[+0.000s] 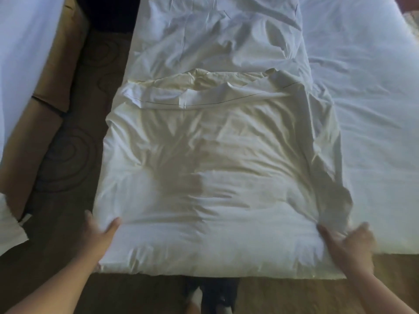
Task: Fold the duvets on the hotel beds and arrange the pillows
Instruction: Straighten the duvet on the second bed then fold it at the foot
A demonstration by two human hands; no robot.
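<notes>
A white duvet (217, 168) lies folded into a long strip down the left side of the bed, with its near end doubled over into a thick layer. A thin dark seam line crosses the doubled layer's far edge. My left hand (99, 232) grips the duvet's near left corner, thumb on top. On the near right corner, my right hand (349, 243) pinches the bunched cloth. No pillow is in view.
The bed's white sheet (374, 109) spreads to the right of the duvet. A second bed (20, 64) with a tan base stands at the left across a dark patterned carpet aisle (68, 159). My feet (210, 295) show below the bed's foot.
</notes>
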